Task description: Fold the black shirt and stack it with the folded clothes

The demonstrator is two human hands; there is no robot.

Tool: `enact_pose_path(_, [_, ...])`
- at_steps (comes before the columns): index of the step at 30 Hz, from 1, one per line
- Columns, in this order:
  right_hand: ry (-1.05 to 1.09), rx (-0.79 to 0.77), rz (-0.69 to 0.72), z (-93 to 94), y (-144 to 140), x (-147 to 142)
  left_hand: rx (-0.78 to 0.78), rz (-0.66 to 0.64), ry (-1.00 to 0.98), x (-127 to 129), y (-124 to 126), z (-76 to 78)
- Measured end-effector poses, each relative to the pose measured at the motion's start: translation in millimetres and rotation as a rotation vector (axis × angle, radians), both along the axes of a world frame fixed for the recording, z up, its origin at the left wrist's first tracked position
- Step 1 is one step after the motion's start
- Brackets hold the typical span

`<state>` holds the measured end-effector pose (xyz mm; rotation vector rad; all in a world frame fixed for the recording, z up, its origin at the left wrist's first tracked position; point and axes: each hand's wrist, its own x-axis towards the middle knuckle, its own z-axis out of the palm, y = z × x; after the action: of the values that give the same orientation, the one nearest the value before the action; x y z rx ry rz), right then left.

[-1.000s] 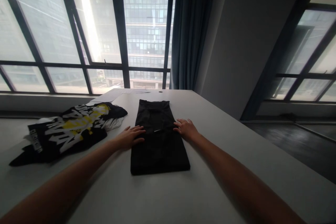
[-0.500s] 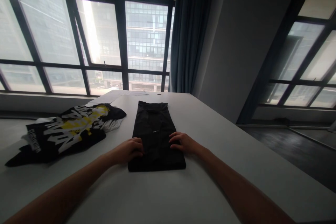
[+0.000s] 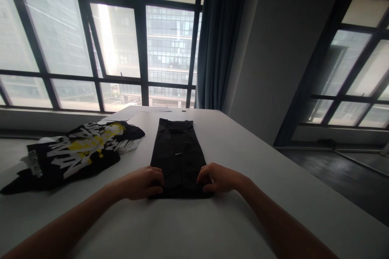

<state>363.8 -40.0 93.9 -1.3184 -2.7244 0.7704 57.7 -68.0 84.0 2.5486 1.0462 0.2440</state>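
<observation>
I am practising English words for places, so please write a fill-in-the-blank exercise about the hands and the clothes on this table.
1. Both hands, the left hand and the right hand, grip the ____ end of the folded black garment.
2. The black shirt with white and yellow print lies to the ____ of the folded garment.
3. Both clothes rest on a ____ table.
4. Behind the far end of the table hangs a blue ____.

Missing words: near; left; white; curtain

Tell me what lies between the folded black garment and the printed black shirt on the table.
Head view: only bare white table between the folded black garment and the printed black shirt.
</observation>
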Motion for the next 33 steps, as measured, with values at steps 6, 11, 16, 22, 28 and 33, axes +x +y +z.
enact_pose_path(6, [0.062, 0.007, 0.002, 12.9, -1.4, 10.2, 0.028, 0.022, -0.062, -16.3, -2.9, 18.5])
enact_pose_path(11, [0.108, -0.046, -0.015, 19.2, -0.3, 22.1, 0.005, 0.002, 0.003, -21.9, -9.4, 29.7])
enact_pose_path(16, [-0.088, -0.258, -0.054, 16.1, 0.2, 22.3, -0.164, -0.027, 0.124, -22.0, -10.3, 20.8])
enact_pose_path(22, [0.006, -0.163, -0.074, 19.5, 3.9, 32.9, -0.243, 0.061, 0.112, -39.5, -3.4, 13.8])
enact_pose_path(28, [-0.092, -0.041, -0.26, 1.1, 15.5, 38.8, -0.181, 0.151, 0.169, -50.4, 9.0, 2.2])
enact_pose_path(33, [-0.002, -0.057, -0.137, -6.1, 20.1, 33.8, -0.082, 0.099, 0.053, -51.7, 19.1, -7.0])
